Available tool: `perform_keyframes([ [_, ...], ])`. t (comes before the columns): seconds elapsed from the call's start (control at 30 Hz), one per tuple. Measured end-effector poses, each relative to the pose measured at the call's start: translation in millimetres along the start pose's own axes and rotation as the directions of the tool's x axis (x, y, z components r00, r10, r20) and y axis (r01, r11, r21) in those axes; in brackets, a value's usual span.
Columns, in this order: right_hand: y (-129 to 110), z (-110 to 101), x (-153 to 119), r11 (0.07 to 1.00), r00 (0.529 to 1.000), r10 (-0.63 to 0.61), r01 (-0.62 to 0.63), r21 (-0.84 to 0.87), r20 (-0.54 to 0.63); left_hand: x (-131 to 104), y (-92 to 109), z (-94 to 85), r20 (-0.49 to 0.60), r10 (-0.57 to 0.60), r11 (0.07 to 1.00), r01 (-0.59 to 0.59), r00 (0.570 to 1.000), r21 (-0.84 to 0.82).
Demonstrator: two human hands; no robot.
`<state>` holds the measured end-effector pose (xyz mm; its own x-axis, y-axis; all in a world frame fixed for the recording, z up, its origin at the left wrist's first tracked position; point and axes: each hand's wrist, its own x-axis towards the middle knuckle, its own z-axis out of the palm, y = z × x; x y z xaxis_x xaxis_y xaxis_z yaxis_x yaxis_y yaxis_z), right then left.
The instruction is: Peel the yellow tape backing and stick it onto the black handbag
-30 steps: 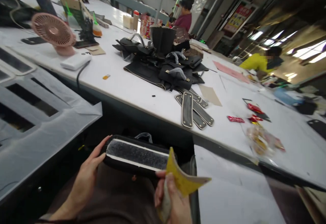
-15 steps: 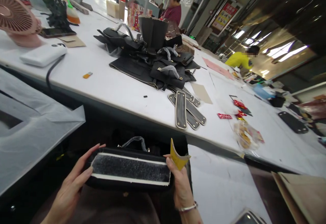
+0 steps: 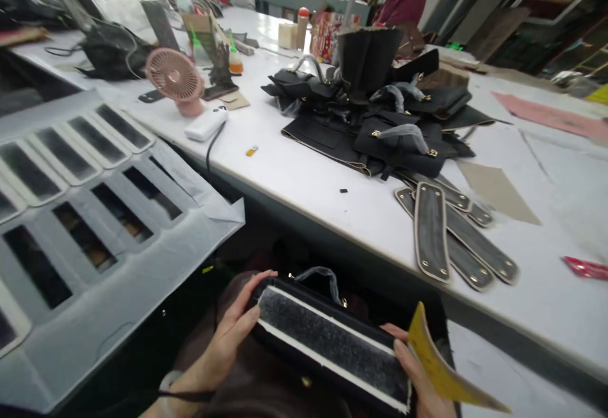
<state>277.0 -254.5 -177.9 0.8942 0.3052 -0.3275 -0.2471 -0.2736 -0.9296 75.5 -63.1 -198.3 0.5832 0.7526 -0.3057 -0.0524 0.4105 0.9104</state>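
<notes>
A black handbag (image 3: 332, 345) lies across my lap with its underside turned up. A rough dark strip with white borders runs along that underside. My left hand (image 3: 232, 326) grips one end of the bag, thumb on the edge of the underside. At the other end, my right hand (image 3: 418, 367) is closed on the bag. A curved yellow piece (image 3: 434, 361), seemingly stiff sheet, sticks out from my right hand beside the thumb. The bag's plastic-wrapped handle (image 3: 323, 272) stands out on the far side. The bag slopes down toward the right.
Dark base panels (image 3: 431, 231) with pale rims overlap near the edge of the white table (image 3: 304, 183). Behind them are piled black bags (image 3: 399, 142). A pink fan (image 3: 175, 75) stands farther left. Pale-framed panels (image 3: 85, 139) lie on a translucent sheet at left. A person (image 3: 408, 0) is beyond the table.
The view has swung left, bringing the panels on the sheet into sight. The bag sits farther right in the picture, its right end lower. Both hands keep their hold.
</notes>
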Motion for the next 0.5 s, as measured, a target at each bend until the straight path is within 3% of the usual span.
perform_keyframes([
  [0.17, 13.3, -3.4, 0.9, 0.999, 1.000, -0.023, 0.023, -0.032, -0.012, 2.1, 19.7, -3.8, 0.101, -0.030, 0.996, 0.039, 0.994, -0.083],
  [0.33, 22.5, -10.1, 2.0, 0.996, 0.999, -0.053, 0.054, -0.075, 0.009, 14.7, 30.5, -0.4, 0.156, -0.066, 0.996, 0.055, 0.986, 0.076],
  [0.5, 24.2, -11.1, 0.9, 0.980, 0.987, -0.162, 0.159, -0.123, -0.020, 17.5, 33.5, 3.8, 0.128, -0.094, 0.986, 0.075, 0.987, 0.148],
])
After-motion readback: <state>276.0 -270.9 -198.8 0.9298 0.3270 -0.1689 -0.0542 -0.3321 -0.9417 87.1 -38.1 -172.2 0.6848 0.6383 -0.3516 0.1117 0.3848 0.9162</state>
